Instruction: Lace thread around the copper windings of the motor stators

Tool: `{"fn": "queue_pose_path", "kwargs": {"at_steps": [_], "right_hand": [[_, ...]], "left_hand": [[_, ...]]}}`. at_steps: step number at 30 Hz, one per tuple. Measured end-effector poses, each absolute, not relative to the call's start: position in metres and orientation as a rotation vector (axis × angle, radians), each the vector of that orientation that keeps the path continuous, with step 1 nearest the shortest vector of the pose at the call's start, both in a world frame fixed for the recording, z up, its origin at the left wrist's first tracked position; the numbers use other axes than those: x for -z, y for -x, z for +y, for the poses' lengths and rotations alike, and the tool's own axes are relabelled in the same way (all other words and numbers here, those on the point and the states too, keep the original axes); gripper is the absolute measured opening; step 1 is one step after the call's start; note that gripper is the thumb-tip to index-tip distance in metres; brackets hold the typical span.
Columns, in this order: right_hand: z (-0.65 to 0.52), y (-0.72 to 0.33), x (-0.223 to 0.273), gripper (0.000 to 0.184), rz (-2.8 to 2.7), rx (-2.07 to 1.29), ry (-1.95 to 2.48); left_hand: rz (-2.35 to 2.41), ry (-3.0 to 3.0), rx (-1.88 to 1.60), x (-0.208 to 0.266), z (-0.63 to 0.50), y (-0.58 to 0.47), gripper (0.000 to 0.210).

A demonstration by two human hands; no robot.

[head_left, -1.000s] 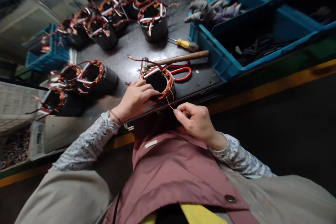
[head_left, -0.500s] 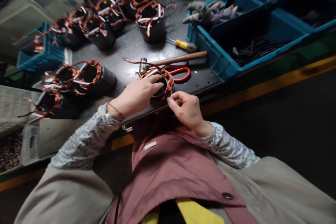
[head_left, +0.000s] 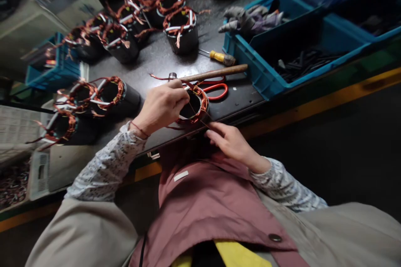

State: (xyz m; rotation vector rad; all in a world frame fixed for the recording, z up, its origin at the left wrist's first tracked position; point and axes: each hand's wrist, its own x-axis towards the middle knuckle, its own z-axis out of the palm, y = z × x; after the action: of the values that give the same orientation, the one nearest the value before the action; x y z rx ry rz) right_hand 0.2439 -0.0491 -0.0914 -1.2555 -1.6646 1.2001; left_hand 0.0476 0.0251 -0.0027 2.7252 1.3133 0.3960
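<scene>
A motor stator [head_left: 205,104] with copper windings around its rim stands at the table's front edge. My left hand [head_left: 163,102] is over its left side, thumb and fingers pinched together on a thin thread [head_left: 192,107] that crosses the opening. To the right and below the stator is my right hand [head_left: 232,142], its fingers closed at the tips. Another stretch of thread runs from the stator's rim to those fingertips. Behind the stator lie red-handled scissors [head_left: 218,91] and a hammer [head_left: 216,73] with a wooden handle. My left hand partly covers the hammer's head.
Several wound stators [head_left: 181,37] stand at the back and left of the dark table [head_left: 150,66]. A yellow-handled screwdriver [head_left: 221,56] lies near a blue bin [head_left: 263,71] of dark parts, with gloves [head_left: 250,21] on its edge. Another blue bin [head_left: 52,75] is at far left.
My left hand has drawn back to the left from the stator's opening, its fingers now pinched. My right hand has moved right and slightly down, away from the rim, with thread stretched between.
</scene>
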Motion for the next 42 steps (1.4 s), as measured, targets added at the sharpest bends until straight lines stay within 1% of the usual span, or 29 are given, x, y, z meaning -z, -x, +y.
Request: {"fn": "queue_pose_path", "kwargs": {"at_steps": [2, 3, 4, 6, 8, 10, 13, 17, 22, 25, 27, 28, 29, 31, 33, 34, 35, 36, 37, 38, 40, 41, 42], "right_hand": [[-0.048, -0.250, 0.087, 0.039, -1.395, -1.184, 1.179], [-0.047, -0.252, 0.081, 0.043, -1.276, -1.159, 1.119], [-0.045, -0.252, 0.074, 0.040, -1.196, -1.146, 1.053], [-0.044, -0.250, 0.059, 0.029, -1.181, -1.122, 0.960], [-0.046, -0.248, 0.048, 0.020, -1.423, -1.051, 0.921], [-0.051, -0.247, 0.045, 0.015, -1.795, -0.847, 0.875], [-0.056, -0.249, 0.054, 0.018, -2.173, -0.443, 0.813], [-0.055, -0.258, 0.062, 0.021, -2.266, -0.205, 0.814], [-0.051, -0.265, 0.063, 0.021, -2.245, -0.088, 0.784], [-0.047, -0.259, 0.067, 0.017, -2.059, -0.144, 0.787], [-0.042, -0.252, 0.071, 0.008, -1.779, -0.261, 0.917], [-0.040, -0.248, 0.072, 0.009, -1.620, -0.337, 1.004], [-0.037, -0.244, 0.072, 0.018, -1.488, -0.428, 1.085], [-0.035, -0.239, 0.070, 0.039, -1.388, -0.733, 1.180], [-0.034, -0.237, 0.067, 0.054, -1.432, -1.186, 1.184], [-0.035, -0.238, 0.065, 0.055, -1.437, -1.402, 1.174], [-0.035, -0.240, 0.063, 0.052, -1.426, -1.574, 1.164], [-0.036, -0.243, 0.061, 0.047, -1.414, -1.677, 1.160], [-0.038, -0.246, 0.059, 0.040, -1.424, -1.703, 1.160], [-0.040, -0.250, 0.056, 0.032, -1.469, -1.662, 1.152], [-0.047, -0.259, 0.050, 0.022, -1.629, -1.447, 1.094], [-0.052, -0.264, 0.047, 0.019, -1.703, -1.295, 1.039], [-0.057, -0.268, 0.043, 0.018, -1.749, -1.142, 0.968]], "left_hand": [[1.320, -2.692, -0.508, -0.001, 0.021, -0.049, 0.026], [1.321, -2.683, -0.525, -0.004, 0.020, -0.050, 0.025], [1.325, -2.677, -0.537, -0.008, 0.018, -0.051, 0.024], [1.348, -2.628, -0.565, -0.018, 0.018, -0.054, 0.019], [1.356, -2.453, -0.579, -0.029, 0.017, -0.060, 0.016], [1.299, -2.217, -0.527, -0.035, 0.014, -0.069, 0.016], [1.171, -2.114, -0.485, -0.030, 0.001, -0.085, 0.017], [1.187, -2.178, -0.687, 0.000, -0.025, -0.094, 0.015], [1.163, -2.242, -0.816, 0.031, -0.048, -0.087, 0.017], [1.202, -2.245, -0.907, 0.035, -0.054, -0.086, 0.016], [1.284, -2.199, -0.966, 0.034, -0.057, -0.087, 0.016], [1.308, -2.190, -0.978, 0.035, -0.059, -0.087, 0.016], [1.312, -2.205, -0.980, 0.035, -0.061, -0.088, 0.016], [1.283, -2.313, -0.978, 0.039, -0.064, -0.089, 0.016], [1.243, -2.494, -0.962, 0.043, -0.067, -0.089, 0.018], [1.215, -2.594, -0.935, 0.045, -0.069, -0.089, 0.020], [1.180, -2.689, -0.901, 0.047, -0.070, -0.088, 0.022], [1.136, -2.773, -0.874, 0.047, -0.070, -0.087, 0.024], [1.087, -2.843, -0.859, 0.048, -0.070, -0.085, 0.024], [1.045, -2.901, -0.864, 0.047, -0.070, -0.082, 0.023], [1.099, -2.982, -0.914, 0.046, -0.067, -0.073, 0.013], [1.212, -3.001, -0.930, 0.045, -0.064, -0.069, 0.016], [1.355, -3.007, -0.914, 0.045, -0.062, -0.065, 0.026]]}}
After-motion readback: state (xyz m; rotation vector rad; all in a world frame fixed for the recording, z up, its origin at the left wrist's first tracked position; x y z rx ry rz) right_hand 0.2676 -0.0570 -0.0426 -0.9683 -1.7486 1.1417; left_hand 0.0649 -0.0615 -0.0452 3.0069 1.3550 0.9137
